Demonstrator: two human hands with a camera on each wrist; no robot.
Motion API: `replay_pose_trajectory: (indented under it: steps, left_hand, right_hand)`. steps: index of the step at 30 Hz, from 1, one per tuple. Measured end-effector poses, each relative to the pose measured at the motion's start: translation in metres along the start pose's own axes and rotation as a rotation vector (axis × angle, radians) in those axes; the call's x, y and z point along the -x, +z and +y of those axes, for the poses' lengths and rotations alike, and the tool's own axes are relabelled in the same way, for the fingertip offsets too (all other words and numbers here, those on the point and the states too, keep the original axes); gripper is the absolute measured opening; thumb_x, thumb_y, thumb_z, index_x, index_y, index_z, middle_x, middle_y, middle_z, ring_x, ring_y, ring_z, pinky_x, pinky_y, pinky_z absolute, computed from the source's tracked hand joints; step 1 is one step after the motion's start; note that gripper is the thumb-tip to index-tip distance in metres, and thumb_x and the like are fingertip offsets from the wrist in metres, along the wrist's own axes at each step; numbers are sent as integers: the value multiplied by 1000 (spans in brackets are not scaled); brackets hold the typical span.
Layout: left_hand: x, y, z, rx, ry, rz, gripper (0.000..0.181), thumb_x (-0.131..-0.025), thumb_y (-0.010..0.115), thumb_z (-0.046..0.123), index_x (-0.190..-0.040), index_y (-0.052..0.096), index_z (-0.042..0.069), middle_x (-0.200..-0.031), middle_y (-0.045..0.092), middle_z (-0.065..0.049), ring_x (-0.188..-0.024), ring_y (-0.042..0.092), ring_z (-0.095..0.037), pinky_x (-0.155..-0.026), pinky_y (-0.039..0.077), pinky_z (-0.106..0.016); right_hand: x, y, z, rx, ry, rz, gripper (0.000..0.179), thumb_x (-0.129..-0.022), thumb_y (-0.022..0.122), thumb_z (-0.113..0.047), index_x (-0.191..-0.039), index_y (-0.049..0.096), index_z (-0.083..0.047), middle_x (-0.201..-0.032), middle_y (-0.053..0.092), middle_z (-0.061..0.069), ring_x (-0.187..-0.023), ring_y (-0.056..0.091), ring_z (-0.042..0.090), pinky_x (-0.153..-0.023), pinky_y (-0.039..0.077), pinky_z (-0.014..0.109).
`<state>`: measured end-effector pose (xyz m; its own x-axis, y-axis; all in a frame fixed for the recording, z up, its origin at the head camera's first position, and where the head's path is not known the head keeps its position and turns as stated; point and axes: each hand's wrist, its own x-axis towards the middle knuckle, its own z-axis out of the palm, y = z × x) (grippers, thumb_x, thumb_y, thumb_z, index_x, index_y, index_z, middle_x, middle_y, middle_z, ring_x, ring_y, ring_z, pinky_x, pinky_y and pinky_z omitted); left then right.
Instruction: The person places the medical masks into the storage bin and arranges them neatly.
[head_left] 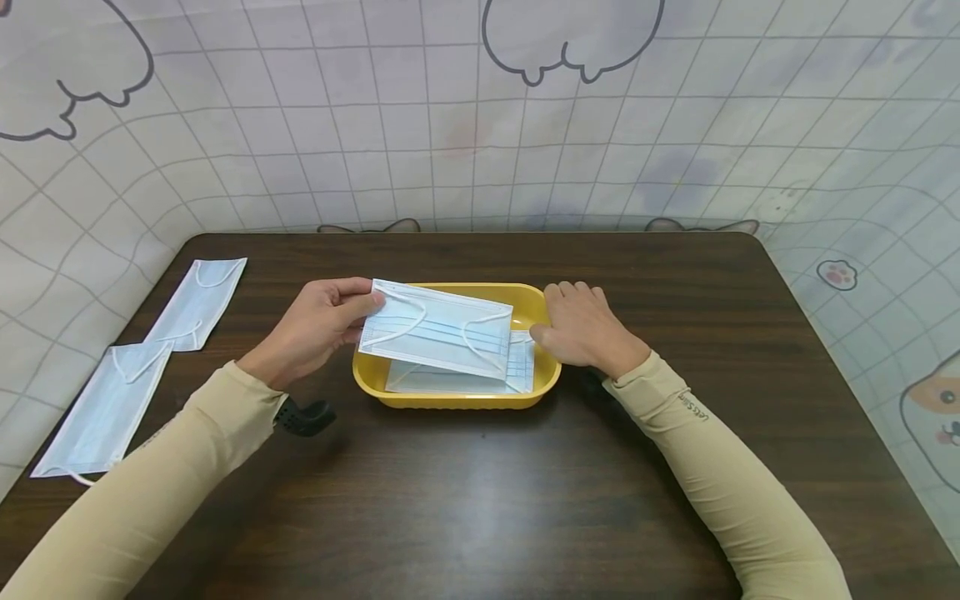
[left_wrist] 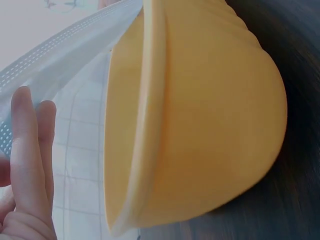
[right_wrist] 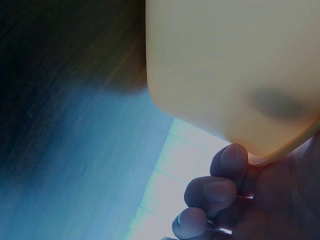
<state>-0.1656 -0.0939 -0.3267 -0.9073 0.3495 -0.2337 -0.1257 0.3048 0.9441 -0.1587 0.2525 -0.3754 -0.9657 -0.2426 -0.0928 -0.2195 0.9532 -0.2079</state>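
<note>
Between thumb and fingers my left hand [head_left: 318, 327] pinches the left end of a light-blue face mask [head_left: 442, 333], slightly tilted above a yellow plastic basket [head_left: 457, 402]. Beneath it, another mask [head_left: 525, 367] lies inside the basket, partly covered. My right hand [head_left: 588, 329] grips the basket's right end, thumb at the rim. In the right wrist view its curled fingers [right_wrist: 215, 192] sit by the corner of the basket wall [right_wrist: 225, 55]. The left wrist view has the held mask [left_wrist: 65, 65] stretching over the rim, with two straight fingers [left_wrist: 30, 150] beneath it.
Two more masks, one farther back [head_left: 202, 300] and one nearer [head_left: 105, 408], lie overlapping along the left edge of the dark wooden table [head_left: 480, 492]. A white grid-patterned cloth [head_left: 450, 150] hangs behind the table and along its sides.
</note>
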Motion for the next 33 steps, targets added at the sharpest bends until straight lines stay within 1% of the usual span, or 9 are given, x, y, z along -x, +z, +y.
replay_pose_trajectory:
  steps: [4,8,12,16,20,24,28,30,33]
  left_hand:
    - [-4,6,1,-7,6,-25,51,-106,57,20,-150,45,-3,-142,56,-20,-103,69,-8,-87,61,-25]
    - [-7,12,1,-17,13,-58,49,-106,56,19,-149,45,-3,-142,56,-21,-103,70,-10,-88,61,-28]
    - [-8,16,1,-32,-1,-79,50,-106,55,17,-151,43,-4,-144,55,-22,-103,69,-9,-88,61,-27]
    - [-10,19,2,-35,-30,-82,49,-106,55,16,-150,44,-3,-143,56,-23,-100,68,-10,-87,61,-26]
    - [-12,22,2,-43,-58,-84,50,-106,56,16,-151,44,-3,-143,57,-22,-101,68,-12,-87,61,-26]
    - [-13,24,1,-48,-67,-112,51,-106,57,15,-151,44,-3,-142,57,-23,-101,69,-13,-89,61,-29]
    - [-13,26,1,-61,-72,-121,50,-105,58,14,-150,45,-4,-138,60,-23,-98,71,-13,-88,62,-30]
    - [-14,25,2,-87,-88,-118,51,-105,59,15,-150,45,-3,-137,61,-22,-100,71,-16,-89,61,-31]
    - [-14,22,5,-122,-113,-135,53,-106,58,20,-152,43,-2,-140,60,-21,-111,71,-22,-93,60,-34]
  right_hand:
    - [0,0,0,1,-5,2,45,-96,47,-36,-121,52,1,-97,53,11,-93,46,31,-87,35,43]
    - [1,-1,-1,2,-6,0,45,-96,47,-37,-121,52,1,-98,53,11,-95,47,32,-89,36,45]
    - [1,-1,-1,3,-2,-4,46,-97,48,-38,-123,51,1,-100,54,11,-98,48,32,-92,36,46]
    - [1,-1,-1,1,1,-7,46,-97,48,-38,-123,51,0,-100,54,11,-99,48,32,-92,36,46]
    - [1,-1,0,-2,0,-6,47,-97,48,-38,-123,51,0,-100,54,11,-98,48,32,-91,36,46]
    - [1,-1,0,-8,-3,-2,46,-97,48,-38,-122,51,0,-98,53,11,-96,47,32,-90,36,45]
    - [1,0,1,-10,-8,0,44,-97,47,-37,-120,52,-1,-96,52,10,-94,47,31,-88,35,44]
    - [1,0,0,-8,-9,-1,43,-97,47,-37,-119,52,-1,-96,52,10,-94,47,31,-88,35,44]
    - [1,-1,0,-4,-10,-2,42,-97,47,-37,-118,52,-1,-96,52,11,-94,46,31,-87,35,44]
